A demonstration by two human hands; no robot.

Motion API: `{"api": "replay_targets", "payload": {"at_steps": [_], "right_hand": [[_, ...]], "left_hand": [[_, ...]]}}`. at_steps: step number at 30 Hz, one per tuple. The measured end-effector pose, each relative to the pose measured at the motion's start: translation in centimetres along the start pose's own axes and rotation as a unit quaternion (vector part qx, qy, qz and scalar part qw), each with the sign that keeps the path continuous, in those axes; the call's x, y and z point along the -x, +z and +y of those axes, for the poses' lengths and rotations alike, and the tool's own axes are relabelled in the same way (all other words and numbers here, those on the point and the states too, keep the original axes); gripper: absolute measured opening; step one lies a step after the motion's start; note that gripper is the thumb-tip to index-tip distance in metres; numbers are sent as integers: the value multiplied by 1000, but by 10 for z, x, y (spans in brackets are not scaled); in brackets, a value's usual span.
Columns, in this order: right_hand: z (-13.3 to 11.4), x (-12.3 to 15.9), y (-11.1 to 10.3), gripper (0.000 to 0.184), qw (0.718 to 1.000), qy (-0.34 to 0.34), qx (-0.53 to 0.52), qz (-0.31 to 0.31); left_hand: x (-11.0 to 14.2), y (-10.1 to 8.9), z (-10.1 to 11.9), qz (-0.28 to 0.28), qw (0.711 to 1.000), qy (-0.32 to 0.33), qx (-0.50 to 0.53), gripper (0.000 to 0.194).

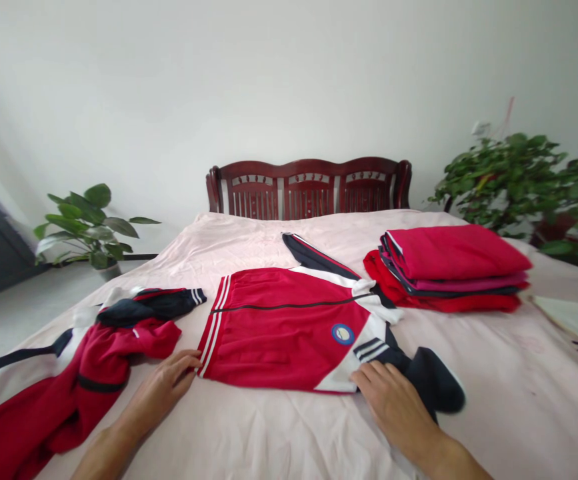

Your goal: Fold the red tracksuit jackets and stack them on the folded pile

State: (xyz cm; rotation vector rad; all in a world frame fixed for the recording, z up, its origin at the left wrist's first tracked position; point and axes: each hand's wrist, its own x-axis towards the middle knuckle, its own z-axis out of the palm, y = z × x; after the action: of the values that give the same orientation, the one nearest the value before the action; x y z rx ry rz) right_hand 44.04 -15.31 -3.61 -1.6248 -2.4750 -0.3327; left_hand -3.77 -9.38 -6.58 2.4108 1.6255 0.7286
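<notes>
A red, white and navy zip-up jacket [269, 333] lies spread on the bed, hem to the left and collar to the right, with a round blue badge on its chest. At the near corner of its striped hem, my left hand [176, 373] is closed on the fabric edge. My right hand [391, 397] is closed on the near sleeve beside its striped cuff, which is folded back over the white shoulder panel. The far sleeve [313, 257] stretches away toward the headboard. Fingertips of both hands are partly hidden.
A stack of folded red and dark clothes [459, 257] sits beyond the collar, at right. Crumpled jackets [99, 353] are heaped on the left. The pink bedsheet [249, 433] reaches a wooden headboard [309, 190]. Potted plants [93, 230] flank the bed.
</notes>
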Motion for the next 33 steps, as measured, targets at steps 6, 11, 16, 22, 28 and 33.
{"api": "replay_targets", "payload": {"at_steps": [6, 11, 16, 22, 28, 33], "right_hand": [[16, -40, -16, 31, 999, 20, -18, 21], [38, -96, -25, 32, 996, 65, -38, -45], [54, -148, -17, 29, 993, 58, -18, -103], [63, -170, 17, 33, 993, 21, 13, -117], [67, -178, 17, 31, 995, -5, 40, -93], [33, -155, 1, 28, 999, 1, 39, 8]], "left_hand": [[-16, 0, -8, 79, 990, -42, 108, 18], [-60, -2, -7, 130, 971, -99, 177, 24], [-98, 15, -13, 149, 967, -157, 138, 25], [-115, 28, -15, 88, 982, -162, 35, 23], [-127, 15, -1, 44, 983, -162, -69, 22], [-123, 11, 46, 67, 988, -93, -105, 34]]}}
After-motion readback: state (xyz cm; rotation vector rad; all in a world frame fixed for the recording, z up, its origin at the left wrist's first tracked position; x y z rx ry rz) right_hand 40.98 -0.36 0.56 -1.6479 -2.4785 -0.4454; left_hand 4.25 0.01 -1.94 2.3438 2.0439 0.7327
